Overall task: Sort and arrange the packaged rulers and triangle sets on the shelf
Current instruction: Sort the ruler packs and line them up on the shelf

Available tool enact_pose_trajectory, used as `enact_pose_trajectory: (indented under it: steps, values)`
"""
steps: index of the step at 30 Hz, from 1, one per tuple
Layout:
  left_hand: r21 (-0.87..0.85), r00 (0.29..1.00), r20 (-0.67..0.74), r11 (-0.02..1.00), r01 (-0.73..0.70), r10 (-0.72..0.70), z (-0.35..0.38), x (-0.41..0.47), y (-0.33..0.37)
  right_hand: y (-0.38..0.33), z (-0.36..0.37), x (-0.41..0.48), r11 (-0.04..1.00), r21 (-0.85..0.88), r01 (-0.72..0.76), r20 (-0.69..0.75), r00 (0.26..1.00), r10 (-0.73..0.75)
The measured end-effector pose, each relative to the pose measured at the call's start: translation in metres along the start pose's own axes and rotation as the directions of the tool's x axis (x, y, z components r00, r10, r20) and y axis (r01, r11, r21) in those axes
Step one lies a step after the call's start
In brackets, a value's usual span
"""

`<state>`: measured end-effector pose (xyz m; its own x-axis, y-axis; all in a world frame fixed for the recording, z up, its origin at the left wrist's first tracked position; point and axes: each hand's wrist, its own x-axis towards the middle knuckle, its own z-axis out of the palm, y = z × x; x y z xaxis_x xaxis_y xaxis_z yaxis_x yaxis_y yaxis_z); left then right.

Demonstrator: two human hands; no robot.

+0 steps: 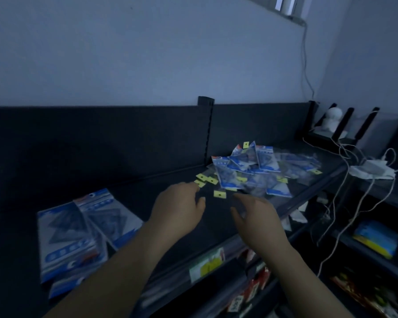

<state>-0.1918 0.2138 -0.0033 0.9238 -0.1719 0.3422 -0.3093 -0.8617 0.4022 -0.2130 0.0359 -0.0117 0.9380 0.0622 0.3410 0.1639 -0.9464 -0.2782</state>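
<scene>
A loose heap of blue-and-clear packaged triangle sets (251,171) with yellow hang tabs lies on the dark shelf top (133,196) at centre right. Several flat blue packages (78,228) lie overlapped at the left. My left hand (177,212) reaches toward the heap, its fingertips beside a yellow tab (200,183); whether they touch it is unclear. My right hand (257,216) hovers over the shelf near the heap's front, fingers loosely curled with nothing visibly in them. The scene is dim and slightly blurred.
A dark back panel with a slotted upright (207,129) rises behind the shelf. White cables and a power strip (372,168) sit at the right. A small white figure (331,120) stands in the far corner. Lower shelves (251,292) hold packaged goods.
</scene>
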Motion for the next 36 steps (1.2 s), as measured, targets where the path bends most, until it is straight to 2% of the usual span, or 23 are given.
enact_pose_trajectory:
  steps: [7, 11, 16, 19, 25, 28, 30, 34, 36]
  values:
    - [0.004, 0.994, 0.095, 0.999, 0.048, -0.048, 0.043, 0.095, 0.018, 0.063, 0.004, 0.067, 0.995, -0.004, -0.1, -0.009, 0.995, 0.1]
    - [-0.053, 0.972, 0.179, 0.985, 0.166, -0.154, 0.077, 0.14, 0.023, 0.099, 0.014, 0.097, 0.991, 0.014, -0.135, 0.021, 0.991, 0.135]
    - [-0.175, 0.927, 0.22, 0.922, 0.344, -0.304, 0.124, 0.187, 0.026, 0.152, 0.03, 0.144, 0.994, 0.032, -0.105, 0.119, 0.988, 0.101]
    - [-0.194, 0.905, 0.195, 0.89, 0.414, -0.378, 0.147, 0.204, 0.033, 0.182, 0.037, 0.165, 0.996, 0.049, -0.072, 0.16, 0.985, 0.063]
    - [0.047, 0.777, 0.132, 0.786, 0.616, -0.616, 0.169, 0.223, 0.045, 0.231, 0.052, 0.194, 0.982, 0.103, 0.16, 0.158, 0.972, -0.175]
    - [-0.042, 0.746, 0.158, 0.75, 0.66, -0.647, 0.17, 0.225, 0.042, 0.246, 0.052, 0.197, 0.957, 0.15, 0.247, 0.121, 0.956, -0.266]
    - [-0.139, 0.758, 0.14, 0.746, 0.652, -0.637, 0.169, 0.225, 0.038, 0.252, 0.05, 0.197, 0.939, 0.206, 0.274, 0.118, 0.946, -0.301]
    - [-0.171, 0.765, -0.042, 0.76, 0.628, -0.642, 0.157, 0.216, 0.037, 0.261, 0.041, 0.2, 0.923, 0.301, 0.24, 0.168, 0.939, -0.299]
    - [-0.227, 0.787, -0.088, 0.781, 0.581, -0.611, 0.149, 0.209, 0.045, 0.266, 0.037, 0.2, 0.922, 0.323, 0.212, 0.162, 0.948, -0.275]
